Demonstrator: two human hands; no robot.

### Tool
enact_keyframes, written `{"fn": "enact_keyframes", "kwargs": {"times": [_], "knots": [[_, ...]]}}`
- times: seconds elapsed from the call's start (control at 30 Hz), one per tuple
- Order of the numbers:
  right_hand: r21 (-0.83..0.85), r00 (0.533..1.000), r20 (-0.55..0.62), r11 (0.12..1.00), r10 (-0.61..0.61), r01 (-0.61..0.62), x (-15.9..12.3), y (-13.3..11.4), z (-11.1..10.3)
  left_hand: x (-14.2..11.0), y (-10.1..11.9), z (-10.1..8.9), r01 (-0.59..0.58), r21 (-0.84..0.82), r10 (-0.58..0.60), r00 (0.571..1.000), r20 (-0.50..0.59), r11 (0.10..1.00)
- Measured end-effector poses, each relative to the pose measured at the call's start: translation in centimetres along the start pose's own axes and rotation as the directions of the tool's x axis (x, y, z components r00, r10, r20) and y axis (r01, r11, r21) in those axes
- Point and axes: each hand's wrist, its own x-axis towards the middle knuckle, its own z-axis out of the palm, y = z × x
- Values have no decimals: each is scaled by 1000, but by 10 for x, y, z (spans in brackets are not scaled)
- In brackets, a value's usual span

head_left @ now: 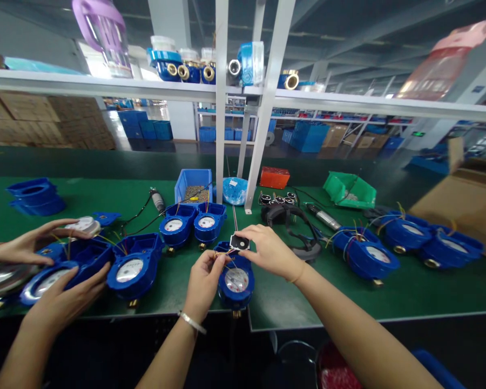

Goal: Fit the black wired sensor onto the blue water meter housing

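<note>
A blue water meter [235, 281] with a round dial sits at the near edge of the green table [348, 292]. My left hand [204, 281] grips its left side and pinches thin coloured wires. My right hand [267, 249] holds a small black and white module [239, 243] just above the meter's open housing. Two more blue meters [192, 222] stand right behind it.
At the left, another person's two hands [44, 270] work on a blue meter [52, 275], beside another meter [133, 266]. Several wired meters [389, 243] lie at the right. A blue bin [193, 185], orange box [274, 177], green bin [349, 189] and white shelf posts [222, 108] stand behind.
</note>
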Motion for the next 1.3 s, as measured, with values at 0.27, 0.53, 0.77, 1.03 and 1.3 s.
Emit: {"fn": "enact_keyframes", "kwargs": {"times": [0.27, 0.53, 0.77, 1.03, 1.3], "knots": [[14, 1000, 20, 1000, -13, 13, 7, 11, 13, 2, 6, 0, 113, -156, -115, 993, 1, 981], [54, 997, -16, 995, -77, 78, 10, 22, 22, 18, 8, -1, 188, -92, -188, 982, 12, 978], [137, 999, 12, 990, -45, 43, 7, 17, 15, 17, 9, -4, 192, -3, -192, 981, 35, 981], [145, 998, 50, 989, -29, 21, 7, 18, 16, 16, 4, -9, 232, 41, -233, 972, 30, 972], [139, 998, 44, 990, -39, 32, 4, 18, 17, 18, 5, -5, 195, 23, -196, 980, 43, 980]]}}
